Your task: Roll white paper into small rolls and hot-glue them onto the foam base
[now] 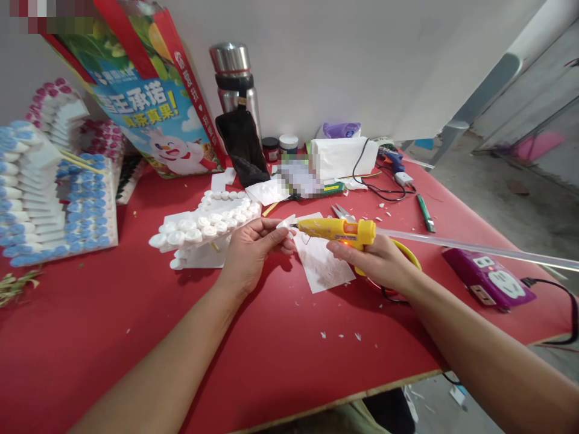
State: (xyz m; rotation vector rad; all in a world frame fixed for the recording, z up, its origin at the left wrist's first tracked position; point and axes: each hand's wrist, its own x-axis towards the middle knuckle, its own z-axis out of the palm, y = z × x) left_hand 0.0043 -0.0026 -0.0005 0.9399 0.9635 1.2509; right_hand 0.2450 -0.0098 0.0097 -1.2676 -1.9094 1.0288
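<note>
My right hand (382, 260) is closed round a yellow hot glue gun (332, 229), its red light lit and a long clear glue stick (456, 243) coming out of the back. Pinched in my left hand (256, 244) is a small white piece (286, 223), which looks like paper or foam. The gun's nozzle meets or nearly meets this piece; I cannot tell which. Just left of that hand stands a white shape covered with rows of white roses (212, 223). Below the gun lies a white paper sheet (322, 265) with glue marks. Scissors (342, 213) rest behind the gun.
Blue-and-white flower-covered pieces (88, 211) stand at left beside a printed bag (158, 114). At the back are a steel thermos (235, 84), a black pouch (244, 144) and a tissue pack (344, 158). A purple power strip (488, 278) and a green cutter (426, 214) lie at right.
</note>
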